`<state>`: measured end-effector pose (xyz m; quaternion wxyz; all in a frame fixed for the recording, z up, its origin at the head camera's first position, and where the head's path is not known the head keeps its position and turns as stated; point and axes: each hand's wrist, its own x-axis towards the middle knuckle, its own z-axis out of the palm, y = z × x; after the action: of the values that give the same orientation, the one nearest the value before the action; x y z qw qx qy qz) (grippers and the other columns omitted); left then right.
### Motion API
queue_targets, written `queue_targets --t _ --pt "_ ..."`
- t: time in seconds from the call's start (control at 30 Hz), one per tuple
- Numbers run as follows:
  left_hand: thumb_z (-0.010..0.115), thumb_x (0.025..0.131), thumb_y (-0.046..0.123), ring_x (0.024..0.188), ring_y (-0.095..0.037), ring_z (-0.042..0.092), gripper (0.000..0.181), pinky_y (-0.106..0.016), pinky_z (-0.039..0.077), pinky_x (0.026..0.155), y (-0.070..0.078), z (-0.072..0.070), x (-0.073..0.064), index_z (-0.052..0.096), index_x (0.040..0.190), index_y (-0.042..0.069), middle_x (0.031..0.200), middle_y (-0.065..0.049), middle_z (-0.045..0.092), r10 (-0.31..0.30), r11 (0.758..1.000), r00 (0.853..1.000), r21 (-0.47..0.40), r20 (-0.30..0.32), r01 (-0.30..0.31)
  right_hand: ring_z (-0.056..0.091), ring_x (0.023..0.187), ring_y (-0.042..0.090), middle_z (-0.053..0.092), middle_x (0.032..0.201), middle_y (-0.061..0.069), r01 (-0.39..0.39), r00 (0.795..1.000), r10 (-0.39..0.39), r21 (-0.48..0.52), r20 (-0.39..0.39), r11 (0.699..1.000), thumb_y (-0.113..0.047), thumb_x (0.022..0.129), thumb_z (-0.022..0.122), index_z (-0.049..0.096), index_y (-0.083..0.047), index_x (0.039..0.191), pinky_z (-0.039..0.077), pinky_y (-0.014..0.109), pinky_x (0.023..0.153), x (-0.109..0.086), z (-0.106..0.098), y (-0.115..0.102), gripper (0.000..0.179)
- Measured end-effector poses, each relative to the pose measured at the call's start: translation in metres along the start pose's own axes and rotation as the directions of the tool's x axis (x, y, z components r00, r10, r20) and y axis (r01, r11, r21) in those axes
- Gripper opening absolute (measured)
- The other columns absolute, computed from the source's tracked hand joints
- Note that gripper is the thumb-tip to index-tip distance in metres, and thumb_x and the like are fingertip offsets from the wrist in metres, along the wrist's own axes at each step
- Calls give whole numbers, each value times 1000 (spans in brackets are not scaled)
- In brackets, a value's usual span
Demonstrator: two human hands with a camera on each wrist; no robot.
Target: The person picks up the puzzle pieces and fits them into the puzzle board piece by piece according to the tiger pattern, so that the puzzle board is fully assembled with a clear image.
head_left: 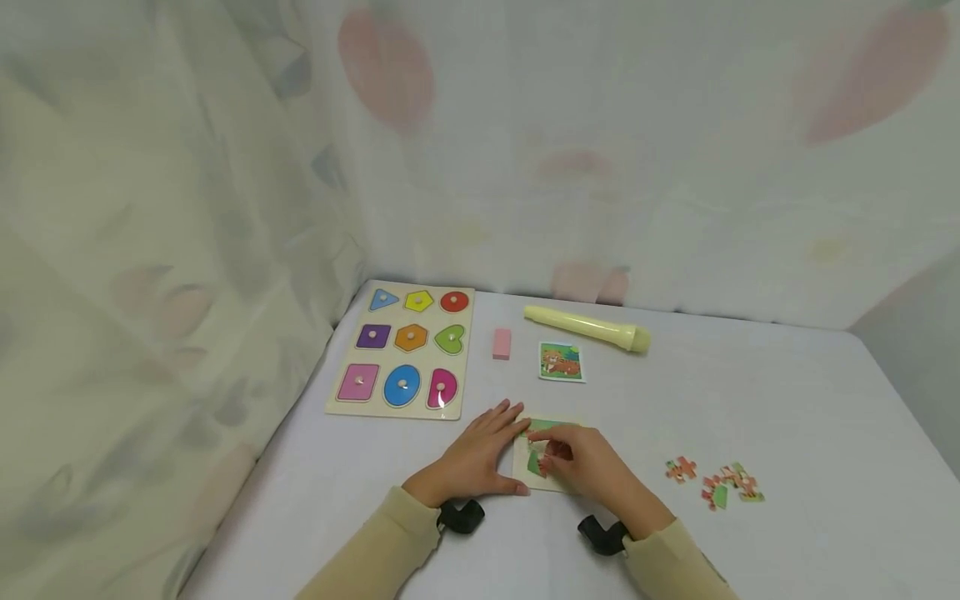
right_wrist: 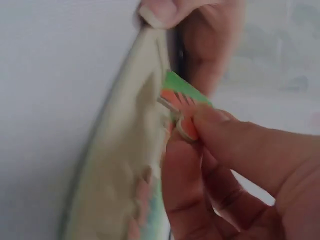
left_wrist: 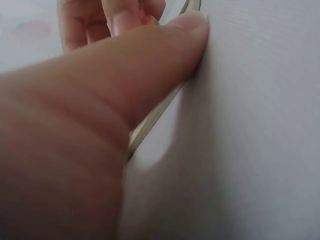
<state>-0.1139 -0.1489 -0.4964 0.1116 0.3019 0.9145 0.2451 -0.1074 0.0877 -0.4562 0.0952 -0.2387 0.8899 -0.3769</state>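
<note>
My right hand (head_left: 592, 467) pinches a green and orange jigsaw piece (right_wrist: 182, 102) between thumb and fingers. It holds the piece tilted over a small puzzle board (right_wrist: 115, 150), which has a pale base and some picture along its far edge. My left hand (head_left: 480, 454) lies at the board's left side with its fingers spread and fairly straight. Its thumb (left_wrist: 170, 42) rests at the board's near corner, and its fingertips are by the far corner. Part of the board is hidden beneath the right hand.
Several loose jigsaw pieces (head_left: 735, 482) lie to the right. A shape board (head_left: 393, 354) with knobbed pieces is at the back left. Beyond the hands are a pink block (head_left: 502, 343), a tiger picture card (head_left: 561, 362) and a pale yellow tube (head_left: 581, 324). Curtains border the table.
</note>
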Motion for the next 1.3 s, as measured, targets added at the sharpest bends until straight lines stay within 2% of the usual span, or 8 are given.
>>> queue_targets --t 0.17,0.37,0.53,0.63,0.73,0.93,1.17,1.3 --pt "84 85 55 161 -26 8 100 -49 14 129 -1 0 1 38 163 12 174 -5 21 1 1000 1000 -2 -2 -1 61 78 10 66 89 -4 -105 991 115 125 -72 987 -4 94 78 73 -9 110 52 26 66 -14 -18 2 17" --pt "85 84 54 161 -26 9 101 -51 15 128 -4 0 -2 38 163 12 174 -4 21 -22 1000 1000 -4 -4 21 69 78 18 64 100 8 -245 954 290 348 -82 905 4 97 69 69 -3 121 57 29 66 -22 -21 10 25" --pt "85 84 53 161 -27 8 101 -52 15 128 -5 1 -2 37 164 12 174 -5 21 -11 1000 1000 -7 -6 11 63 73 17 68 92 6 -285 921 361 379 -146 880 4 93 73 69 -2 107 52 25 58 -27 -14 12 15" --pt "85 84 53 161 -26 8 102 -52 15 128 -5 2 -1 36 164 12 174 -5 20 -7 1000 1000 -2 -7 7 62 69 18 65 88 5 -297 915 377 391 -146 871 3 93 75 69 -2 110 50 25 56 -30 -9 12 19" --pt "85 84 54 161 -26 8 102 -53 15 128 -5 2 -1 36 164 13 174 -4 20 -9 1000 1000 2 -6 9 63 68 16 62 87 3 -301 919 367 348 -144 888 2 93 75 74 -6 114 51 24 57 -32 -1 13 23" --pt "85 85 54 161 -25 7 102 -53 15 128 -5 1 0 36 164 14 174 -3 19 -10 1000 1000 -2 -6 10 58 68 9 65 76 -7 -316 909 344 147 -236 937 -9 87 86 77 -10 97 50 24 61 -35 12 14 13" --pt "84 84 55 161 -26 9 102 -52 16 128 -5 3 0 37 164 12 174 -4 21 2 1000 1000 15 -17 -2 47 72 11 54 87 -3 -243 935 205 -101 -288 965 -17 81 92 76 -12 98 43 28 62 -37 18 12 24" --pt "84 85 55 161 -26 9 101 -52 16 128 -3 3 0 37 164 13 174 -4 21 -4 1000 1000 9 -8 4 54 85 12 61 100 -5 -157 963 101 -213 -252 964 -15 79 93 81 -15 105 52 32 73 -41 17 15 29"
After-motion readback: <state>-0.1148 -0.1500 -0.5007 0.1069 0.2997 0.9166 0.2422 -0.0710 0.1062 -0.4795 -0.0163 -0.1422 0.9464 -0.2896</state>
